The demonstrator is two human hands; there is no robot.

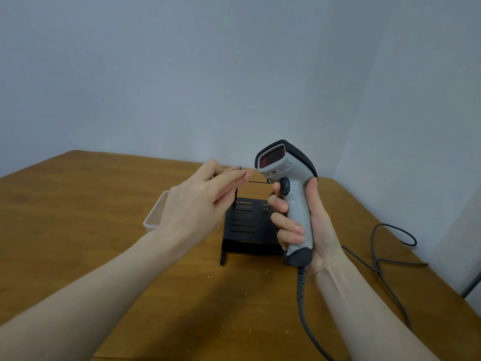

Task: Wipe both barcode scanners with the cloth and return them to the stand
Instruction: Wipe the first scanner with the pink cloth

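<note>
My right hand [307, 225] grips the handle of a grey and black barcode scanner [289, 188], held upright above the table with its red window facing left. Its grey cable [385, 259] trails down and off to the right. My left hand [197, 201] pinches a small pink cloth [243, 177] just left of the scanner's head, a short gap away from it. Behind both hands stands a black slotted stand [244, 225] on the wooden table [78, 230]. Only one scanner is in view.
A clear plastic container [154, 216] sits on the table left of the stand, partly hidden by my left hand. The cable loops across the table's right side. A pale wall runs close behind the table.
</note>
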